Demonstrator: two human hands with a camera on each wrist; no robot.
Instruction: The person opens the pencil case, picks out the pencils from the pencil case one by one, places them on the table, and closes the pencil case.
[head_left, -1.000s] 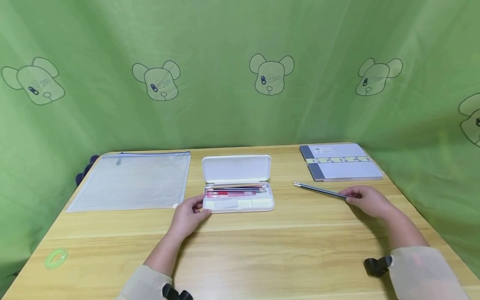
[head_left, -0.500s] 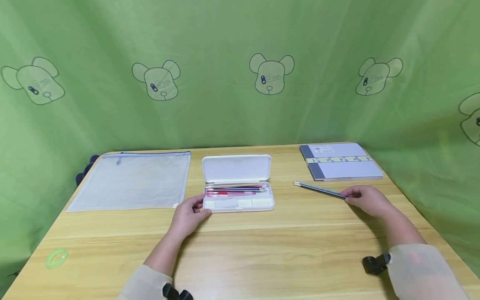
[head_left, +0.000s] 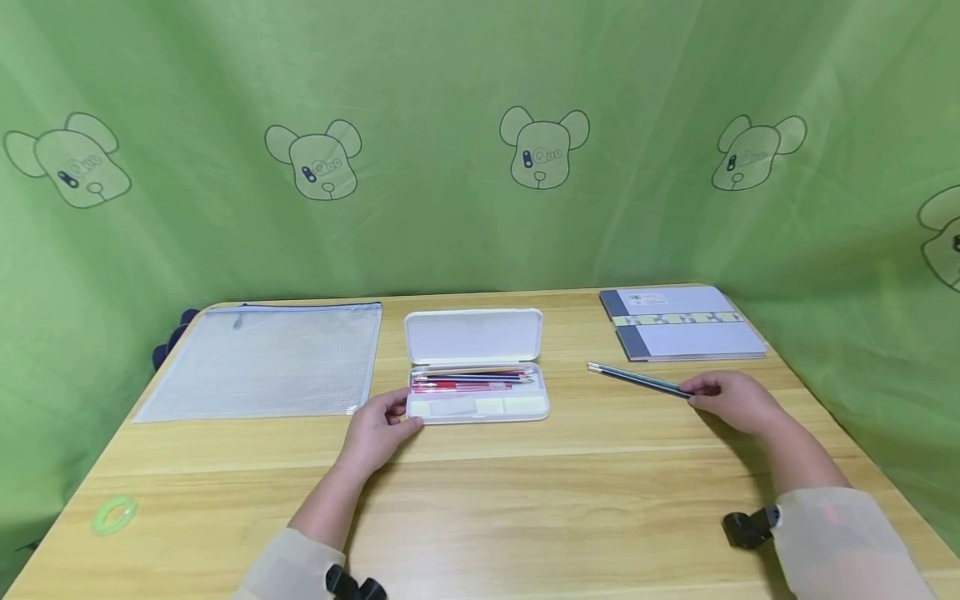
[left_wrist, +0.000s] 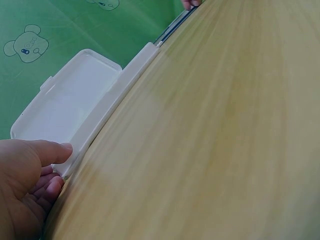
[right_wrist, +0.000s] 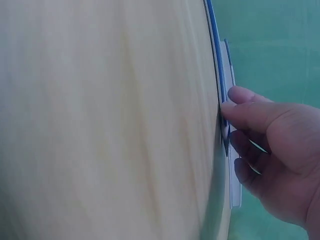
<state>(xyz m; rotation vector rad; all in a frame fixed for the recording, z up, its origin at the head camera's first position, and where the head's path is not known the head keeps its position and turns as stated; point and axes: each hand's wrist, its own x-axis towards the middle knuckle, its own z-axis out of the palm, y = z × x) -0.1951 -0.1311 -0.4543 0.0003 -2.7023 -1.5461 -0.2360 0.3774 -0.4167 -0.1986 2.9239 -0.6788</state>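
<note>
In the head view an open white pencil case (head_left: 517, 414) lies mid-table, its lid tipped back. Several pencils and a red pen (head_left: 457, 386) fill its rear compartment. My left hand (head_left: 377, 433) holds the case's left end, thumb at the front corner and fingers at the side, as the left wrist view also shows. Over at the right, my right hand (head_left: 733, 402) pinches the near ends of two dark pencils (head_left: 633, 378) lying side by side, their far ends pointing toward the case. In the right wrist view the thumb and index finger meet on these pencils (right_wrist: 216, 45).
Behind the right hand lies a grey-and-white notebook (head_left: 690, 337) with a patterned band. A translucent zip pouch (head_left: 262, 362) is spread flat at the back left. Near the left table edge sits a green ring (head_left: 115, 515). A green curtain (head_left: 450, 233) hangs along the table's back edge.
My right forearm has shifted very slightly left, with the pencils still pinched. The left hand and the pencil case have stayed in place.
</note>
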